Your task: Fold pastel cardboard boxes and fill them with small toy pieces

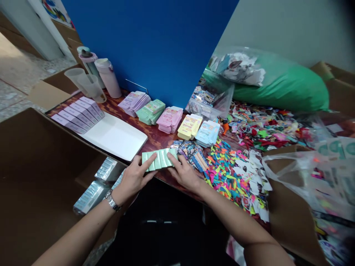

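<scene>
A row of several small green boxes (pixel 158 159) is held between my two hands at the table's front edge. My left hand (pixel 135 174) grips the row's left end, with a silver watch on that wrist. The right end is gripped by my right hand (pixel 185 173). To the left, a white tray (pixel 119 137) holds a row of purple boxes (pixel 79 115). Behind the green row lie flat stacks of cartons: purple (pixel 134 103), green (pixel 151 111), pink (pixel 169 119), yellow (pixel 190 126) and blue (pixel 208 133). Printed cards (pixel 194 153) lie beside my right hand.
Colourful small pieces (pixel 226 170) and white cutouts (pixel 251 170) spread at the right, before a green bag (pixel 283 85). Bottles (pixel 108 78) and clear cups (pixel 93 88) stand back left. Wrapped packs (pixel 90 196) sit below the table edge. A blue panel (pixel 155 44) rises behind.
</scene>
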`<action>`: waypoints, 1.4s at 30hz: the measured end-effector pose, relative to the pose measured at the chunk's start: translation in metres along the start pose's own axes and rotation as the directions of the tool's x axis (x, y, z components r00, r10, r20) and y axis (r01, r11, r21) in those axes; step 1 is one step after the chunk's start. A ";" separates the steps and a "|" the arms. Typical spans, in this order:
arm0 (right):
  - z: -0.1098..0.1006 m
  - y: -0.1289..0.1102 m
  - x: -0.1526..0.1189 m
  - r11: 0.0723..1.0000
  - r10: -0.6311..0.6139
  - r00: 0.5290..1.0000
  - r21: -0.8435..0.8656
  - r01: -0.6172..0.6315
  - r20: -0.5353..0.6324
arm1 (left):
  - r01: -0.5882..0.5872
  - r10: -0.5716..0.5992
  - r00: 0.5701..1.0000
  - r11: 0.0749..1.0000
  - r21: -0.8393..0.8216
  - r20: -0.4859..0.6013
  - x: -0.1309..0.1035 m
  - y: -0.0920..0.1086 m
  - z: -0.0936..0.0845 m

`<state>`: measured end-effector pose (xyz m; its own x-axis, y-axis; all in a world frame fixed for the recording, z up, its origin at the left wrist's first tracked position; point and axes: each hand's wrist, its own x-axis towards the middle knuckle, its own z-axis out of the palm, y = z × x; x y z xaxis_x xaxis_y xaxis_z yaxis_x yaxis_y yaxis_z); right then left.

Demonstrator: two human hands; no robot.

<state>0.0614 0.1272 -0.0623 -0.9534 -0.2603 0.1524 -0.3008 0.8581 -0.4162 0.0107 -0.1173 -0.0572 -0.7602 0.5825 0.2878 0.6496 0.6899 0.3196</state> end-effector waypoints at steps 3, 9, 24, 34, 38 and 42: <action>-0.016 0.010 0.006 0.988 -0.061 0.995 0.148 0.050 0.074 | -0.012 0.012 1.000 1.000 -0.017 0.008 0.002 -0.003 -0.001; -0.034 0.028 0.023 0.955 -0.191 0.975 0.253 0.157 0.118 | -0.033 0.037 0.997 0.998 -0.055 0.075 0.009 -0.009 -0.008; -0.053 0.009 0.052 0.933 -0.243 0.969 0.284 0.222 0.042 | 0.148 -0.172 0.970 0.978 -0.147 -0.170 0.004 0.002 -0.026; 0.031 -0.057 0.234 0.811 -0.270 0.931 0.463 0.358 -0.246 | 0.476 -0.344 0.768 0.871 0.121 -0.540 0.025 -0.115 -0.058; 0.068 -0.071 0.286 0.765 -0.299 0.927 0.525 0.374 -0.225 | 0.618 -0.465 0.711 0.771 0.152 -0.527 0.027 -0.151 -0.058; 0.088 -0.074 0.314 0.755 -0.316 0.929 0.541 0.370 -0.195 | 0.660 -0.500 0.709 0.720 0.216 -0.497 0.025 -0.168 -0.051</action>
<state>-0.2177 -0.0570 -0.0622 -0.7860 -0.4261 0.4479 -0.5925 0.3123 -0.7426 -0.1165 -0.2404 -0.0577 -0.8576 -0.1460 0.4932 -0.0364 0.9737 0.2249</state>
